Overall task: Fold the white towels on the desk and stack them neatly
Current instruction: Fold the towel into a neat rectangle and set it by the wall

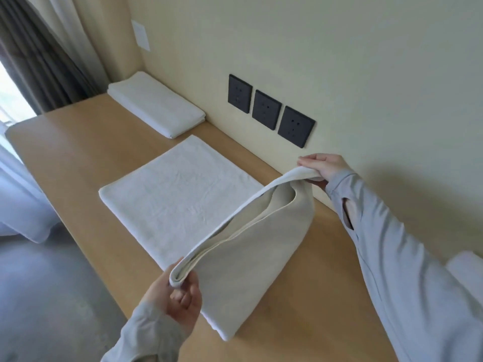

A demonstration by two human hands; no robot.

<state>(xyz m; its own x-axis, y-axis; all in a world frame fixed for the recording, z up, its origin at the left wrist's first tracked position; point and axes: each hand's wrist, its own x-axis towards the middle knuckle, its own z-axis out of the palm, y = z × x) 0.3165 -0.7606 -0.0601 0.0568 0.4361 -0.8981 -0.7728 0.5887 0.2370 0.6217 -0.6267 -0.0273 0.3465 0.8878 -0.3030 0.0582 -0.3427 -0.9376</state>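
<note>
both hands are gripping the same white towel (183, 202), which is lying partly flat on the worktop (73, 163) and partly lifted. the left hand (180, 299) is pinching the near corner of the raised, doubled edge between thumb and curled fingers. the right hand (322, 167) is curling round the far corner, up close to the wall. the raised edge is running from one hand to the other, near to far across the worktop, with its layers gaping a little in the middle. from that edge the lifted part is hanging down to the worktop below the hands, and the flat part is stretching away to their left, towards the curtain end. so the towel's long axis is lying along the worktop, crosswise to the line between the hands, and the fold seems to be calling for both hands travelling leftwards together over the flat half. neither hand is looking nearer to that half than the other. a folded stack (156, 107) is sitting further the same way, in the far left corner against the wall — apart from the towel in hand.
</note>
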